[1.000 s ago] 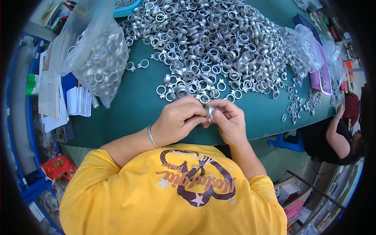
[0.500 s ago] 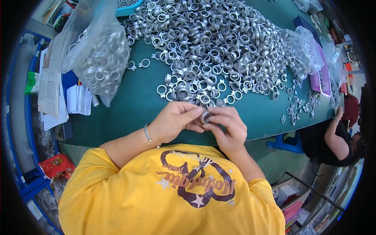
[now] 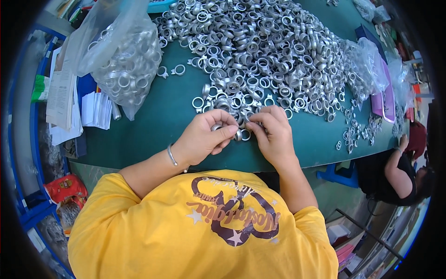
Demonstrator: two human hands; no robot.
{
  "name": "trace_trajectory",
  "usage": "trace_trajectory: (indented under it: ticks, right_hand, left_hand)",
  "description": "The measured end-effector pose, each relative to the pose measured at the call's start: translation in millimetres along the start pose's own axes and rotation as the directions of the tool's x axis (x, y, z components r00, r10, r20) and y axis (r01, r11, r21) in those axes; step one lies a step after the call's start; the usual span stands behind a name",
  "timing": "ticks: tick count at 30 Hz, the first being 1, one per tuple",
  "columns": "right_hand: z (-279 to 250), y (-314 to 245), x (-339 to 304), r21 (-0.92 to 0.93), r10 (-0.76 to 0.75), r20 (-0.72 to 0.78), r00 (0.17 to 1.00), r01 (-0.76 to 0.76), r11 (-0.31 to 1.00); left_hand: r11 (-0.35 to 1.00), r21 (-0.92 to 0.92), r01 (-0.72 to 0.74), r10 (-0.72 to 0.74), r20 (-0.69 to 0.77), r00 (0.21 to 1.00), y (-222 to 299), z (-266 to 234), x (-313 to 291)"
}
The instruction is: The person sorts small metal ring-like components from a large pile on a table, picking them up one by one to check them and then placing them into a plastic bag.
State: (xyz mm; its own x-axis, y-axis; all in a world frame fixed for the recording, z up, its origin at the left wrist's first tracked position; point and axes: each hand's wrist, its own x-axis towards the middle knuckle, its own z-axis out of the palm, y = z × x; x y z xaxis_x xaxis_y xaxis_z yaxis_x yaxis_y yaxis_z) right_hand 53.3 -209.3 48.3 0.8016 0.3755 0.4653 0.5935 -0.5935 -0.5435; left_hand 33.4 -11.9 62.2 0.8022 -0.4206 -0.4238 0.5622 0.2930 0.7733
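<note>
A large heap of silver-grey metal rings (image 3: 260, 56), many with small side lugs, covers the middle of the table. Just in front of its near edge, my left hand (image 3: 204, 137) is closed on a metal ring (image 3: 216, 127); another ring (image 3: 238, 135) shows at its thumb tip. My right hand (image 3: 275, 137) is at the near edge of the heap, its fingers bent together and fingertips among the rings. What lies between those fingertips is hidden. A loose ring (image 3: 245, 135) sits just under the right thumb.
A clear plastic bag of rings (image 3: 125, 74) stands at left beside papers (image 3: 96, 110). Smaller metal parts (image 3: 355, 130) lie scattered at right, near another bag (image 3: 367, 65) and a purple basket (image 3: 388, 93). A person (image 3: 395, 172) sits at the far right.
My hands, together around one ring before, have moved apart. The left keeps hold of a ring, while the right has reached slightly forward to the heap's near edge. The view has shifted slightly.
</note>
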Motion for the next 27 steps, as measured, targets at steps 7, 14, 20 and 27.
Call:
trace_trajectory:
  ticks: [7, 14, 20, 27]
  right_hand:
    - [-7.3, -13.0, -17.4, 0.696, 0.426, 0.282, 0.86, -0.489, 0.525]
    - [-5.7, -11.7, -20.8, 0.59, 0.173, 0.119, 0.978, -0.21, 0.78]
    - [-2.1, -15.7, -22.7, 0.848, 0.371, 0.234, 0.899, -0.375, 0.375]
    - [-6.8, -14.1, -17.7, 0.852, 0.376, 0.384, 0.843, -0.48, 0.207]
  left_hand:
    - [0.995, 0.087, -0.047, 0.047, 0.007, 0.999, -0.6, 9.6, 1.8]
    - [0.818, 0.473, -0.328, 0.35, 0.045, 0.936, 1.4, 12.7, 0.2]
    - [0.629, 0.561, -0.538, 0.552, 0.166, 0.817, -2.0, 10.6, 0.2]
    - [0.474, 0.65, -0.594, 0.589, 0.267, 0.763, 0.9, 7.8, -2.6]
